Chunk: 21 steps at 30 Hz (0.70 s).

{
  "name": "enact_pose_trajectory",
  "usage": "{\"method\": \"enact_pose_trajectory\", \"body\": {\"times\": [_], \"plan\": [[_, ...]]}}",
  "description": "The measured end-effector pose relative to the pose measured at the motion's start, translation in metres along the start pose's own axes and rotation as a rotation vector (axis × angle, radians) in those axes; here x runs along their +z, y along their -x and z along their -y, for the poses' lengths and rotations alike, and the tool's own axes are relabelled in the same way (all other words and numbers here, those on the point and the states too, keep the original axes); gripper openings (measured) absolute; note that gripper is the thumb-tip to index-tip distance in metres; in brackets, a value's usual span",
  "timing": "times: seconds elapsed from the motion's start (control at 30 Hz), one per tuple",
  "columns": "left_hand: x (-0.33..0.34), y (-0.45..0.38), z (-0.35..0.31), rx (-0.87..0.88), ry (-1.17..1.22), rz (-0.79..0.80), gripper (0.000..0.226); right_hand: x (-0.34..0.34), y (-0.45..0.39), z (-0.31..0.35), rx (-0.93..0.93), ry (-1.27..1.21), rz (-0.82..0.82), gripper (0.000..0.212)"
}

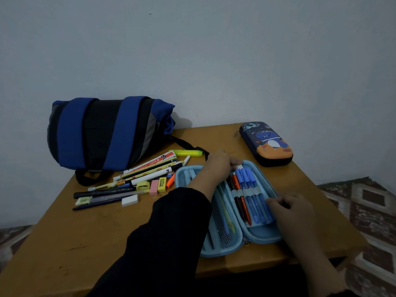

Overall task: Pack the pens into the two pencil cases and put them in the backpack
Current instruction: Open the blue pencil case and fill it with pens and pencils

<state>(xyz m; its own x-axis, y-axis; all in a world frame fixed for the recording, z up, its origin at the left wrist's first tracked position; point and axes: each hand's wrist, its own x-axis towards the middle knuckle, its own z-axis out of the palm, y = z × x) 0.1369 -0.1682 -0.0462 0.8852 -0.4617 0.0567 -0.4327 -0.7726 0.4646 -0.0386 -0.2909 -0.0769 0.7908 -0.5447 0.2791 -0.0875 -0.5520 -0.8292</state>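
Here, a person packs pens into an open light-blue hard-shell pencil case [227, 213] lying flat on a honey-coloured wooden table [90, 236], its long axis running from the near table edge away towards the wall, slightly tilted left. The left hand [222, 165], reaching across in a dark sleeve, pinches the white top of a pen [239, 167] at the case's far end; the right hand [289, 207], fingers curled, presses on the row of blue pens [250, 194] at the elastic band, apparently steadying them. Those pens, with an orange one and a black one, lie parallel to the case, caps pointing away from the person. The step in hand looks to be seating one more pen beneath the band; the next move would call for sliding it down lengthwise without dislodging its neighbours. Much remains: a loose heap of pens, pencils, erasers and a ruler [132, 181] lies to the left, mostly slanting towards the far right. A closed navy pencil case with a cartoon print [266, 143] waits at the far right corner, and the blue-and-black fabric backpack [107, 131] lies on its side at the far left.
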Motion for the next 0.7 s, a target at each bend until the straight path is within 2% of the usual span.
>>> {"method": "enact_pose_trajectory", "body": {"times": [0.2,0.4,0.57,0.7], "plan": [[-0.005,-0.003,-0.007,-0.046,0.037,-0.032,0.022,0.000,0.000,0.000,0.000,-0.013,-0.012,0.028],[-0.008,0.003,-0.003,0.023,0.029,-0.026,0.026,-0.001,0.002,0.003,0.009,-0.033,-0.016,0.024],[-0.009,0.017,0.013,0.078,-0.001,-0.136,0.031,-0.001,0.002,0.002,0.006,-0.058,-0.017,0.005],[-0.020,0.038,0.028,0.055,0.076,-0.208,0.033,-0.003,0.003,0.002,0.018,-0.095,-0.014,0.013]]}}
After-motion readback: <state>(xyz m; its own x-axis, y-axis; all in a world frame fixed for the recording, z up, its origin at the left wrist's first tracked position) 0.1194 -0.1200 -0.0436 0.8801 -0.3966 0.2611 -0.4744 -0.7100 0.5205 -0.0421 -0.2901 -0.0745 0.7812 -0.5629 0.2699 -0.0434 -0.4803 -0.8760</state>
